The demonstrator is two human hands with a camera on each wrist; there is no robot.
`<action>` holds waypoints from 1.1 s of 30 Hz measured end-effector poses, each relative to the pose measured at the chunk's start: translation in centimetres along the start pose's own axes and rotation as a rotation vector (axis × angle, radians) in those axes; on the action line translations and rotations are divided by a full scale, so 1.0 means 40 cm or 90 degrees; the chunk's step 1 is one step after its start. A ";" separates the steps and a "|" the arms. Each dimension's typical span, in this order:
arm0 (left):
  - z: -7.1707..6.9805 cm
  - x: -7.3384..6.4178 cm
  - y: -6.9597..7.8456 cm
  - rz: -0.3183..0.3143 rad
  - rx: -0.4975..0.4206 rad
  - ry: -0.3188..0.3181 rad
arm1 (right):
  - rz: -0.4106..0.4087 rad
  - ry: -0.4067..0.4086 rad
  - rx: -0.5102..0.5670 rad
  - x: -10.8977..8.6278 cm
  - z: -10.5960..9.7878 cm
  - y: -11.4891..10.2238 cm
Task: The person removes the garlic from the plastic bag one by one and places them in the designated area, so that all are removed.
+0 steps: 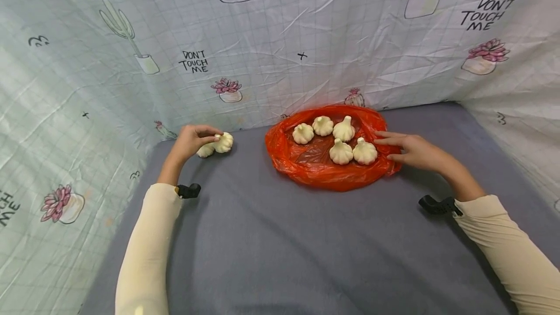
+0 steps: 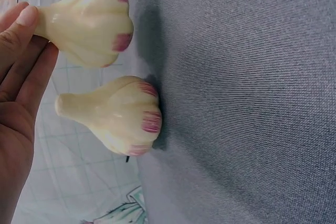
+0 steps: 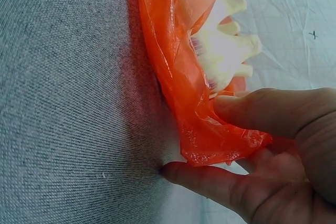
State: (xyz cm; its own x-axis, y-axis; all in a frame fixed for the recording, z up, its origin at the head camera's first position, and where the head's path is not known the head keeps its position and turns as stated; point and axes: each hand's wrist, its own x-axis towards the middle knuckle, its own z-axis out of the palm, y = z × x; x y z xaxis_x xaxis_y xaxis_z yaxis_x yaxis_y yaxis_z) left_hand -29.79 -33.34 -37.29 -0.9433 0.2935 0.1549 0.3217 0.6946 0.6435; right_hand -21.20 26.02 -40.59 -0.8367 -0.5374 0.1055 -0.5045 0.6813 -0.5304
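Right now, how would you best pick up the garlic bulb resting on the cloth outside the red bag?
Pinch the garlic bulb by its narrow stem, probably coming from above. It rests upright on the grey cloth, stem up and free, while its body is broad and rounded. Another bulb, held up close beside it, would likely crowd that side.

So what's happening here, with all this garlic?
A person's left hand pinches a garlic bulb by its stem, just above the gray surface. A second bulb stands beside it on that surface. The right hand touches the right edge of an open red plastic bag, where five more bulbs sit.
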 end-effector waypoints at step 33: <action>-0.003 0.044 -0.029 -0.066 0.073 -0.039 | 0.006 -0.029 -0.009 0.011 0.004 0.000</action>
State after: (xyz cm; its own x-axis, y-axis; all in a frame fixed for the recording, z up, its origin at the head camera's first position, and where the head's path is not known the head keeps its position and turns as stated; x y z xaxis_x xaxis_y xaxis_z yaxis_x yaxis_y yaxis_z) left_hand -31.84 -33.71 -37.65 -0.9662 0.2538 0.0444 0.2340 0.7925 0.5632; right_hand -21.53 25.73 -40.67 -0.8313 -0.5524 0.0616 -0.4993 0.6935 -0.5194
